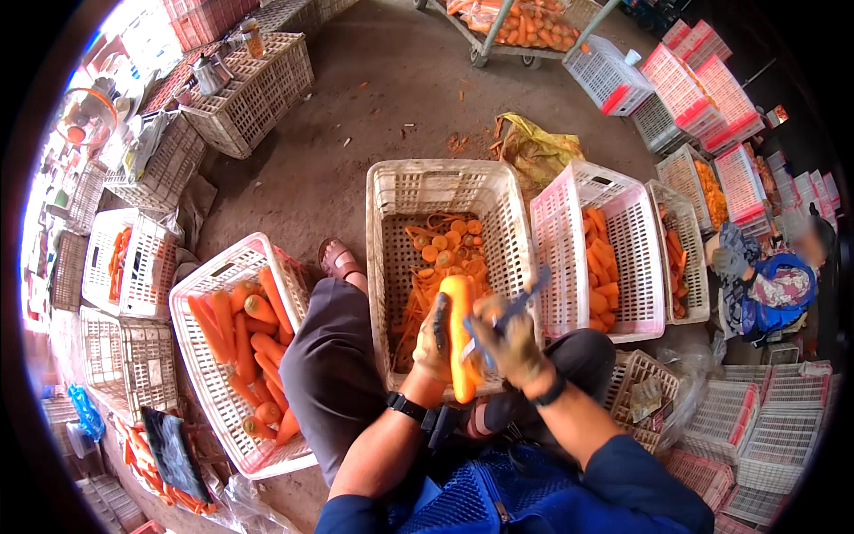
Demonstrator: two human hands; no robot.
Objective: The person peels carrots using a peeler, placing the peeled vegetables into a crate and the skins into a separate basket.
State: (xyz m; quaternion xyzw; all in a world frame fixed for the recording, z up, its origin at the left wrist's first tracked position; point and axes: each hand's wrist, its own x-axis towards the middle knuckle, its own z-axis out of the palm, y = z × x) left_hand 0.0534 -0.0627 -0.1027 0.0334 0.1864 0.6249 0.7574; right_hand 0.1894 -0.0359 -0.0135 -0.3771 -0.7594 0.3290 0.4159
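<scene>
My left hand (434,340), in a soiled glove, grips a large orange carrot (460,334) upright in the picture. Against the carrot's right side, my gloved right hand (510,340) holds a blurred blue-handled tool (527,294), perhaps a peeler. Below both hands is a dirty white plastic crate (450,168) holding carrot peelings (423,300) and cut round end pieces (440,242). A white crate (193,340) by my left leg holds whole carrots (250,347). To the right, a pink-stained crate (557,267) contains peeled carrots (600,260).
A yellow sack (540,147) lies beyond the middle crate. Another crate of carrots (697,267) is at the right, near a seated person (777,287) in gloves. A cart (494,50) with bagged carrots stands at the top. Stacked crates (687,100) line the sides.
</scene>
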